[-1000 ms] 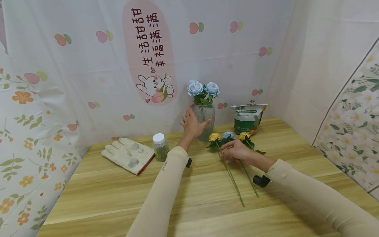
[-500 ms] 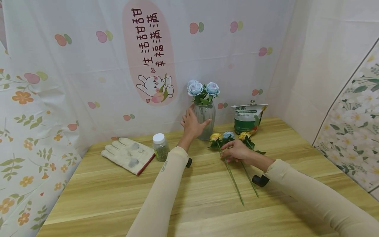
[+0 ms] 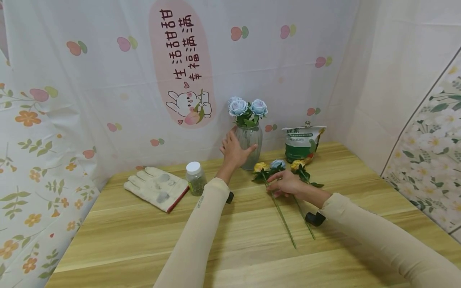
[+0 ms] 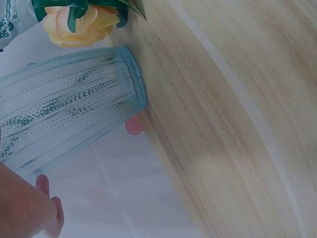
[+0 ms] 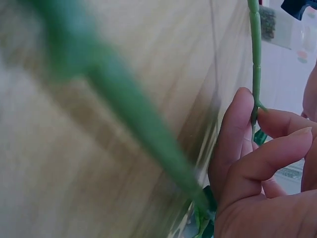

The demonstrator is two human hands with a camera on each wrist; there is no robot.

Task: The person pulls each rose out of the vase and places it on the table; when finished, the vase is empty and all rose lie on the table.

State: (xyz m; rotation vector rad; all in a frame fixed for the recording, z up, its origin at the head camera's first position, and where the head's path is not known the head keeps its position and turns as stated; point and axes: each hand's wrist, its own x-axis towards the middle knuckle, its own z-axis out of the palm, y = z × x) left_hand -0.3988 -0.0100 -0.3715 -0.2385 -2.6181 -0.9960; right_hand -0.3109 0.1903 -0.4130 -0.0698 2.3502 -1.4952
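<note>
My left hand (image 3: 235, 154) holds the ribbed glass vase (image 3: 255, 138), thumb across its front. Several pale blue roses (image 3: 238, 108) stand in it. The left wrist view shows the vase's base (image 4: 131, 79) on the table and part of the left hand (image 4: 25, 203) beside its wall. To the right, my right hand (image 3: 286, 183) pinches the green stem (image 3: 282, 214) of a yellow rose (image 3: 260, 167). Close up, its fingers meet on both sides of that stem (image 5: 256, 54). A blue rose (image 3: 278, 164) and another yellow rose (image 3: 298, 165) lie beside it, their stems partly hidden by the hand.
Behind the loose roses stands a green and white bag (image 3: 302, 146) with a clip on top. Left of the vase are a white-capped jar (image 3: 195, 180) and a cream work glove (image 3: 158, 188). A printed curtain (image 3: 126, 88) backs the wooden table (image 3: 144, 248).
The pinched yellow rose's stem end has shifted slightly up and left, and the right hand has edged left. My left hand stays on the vase.
</note>
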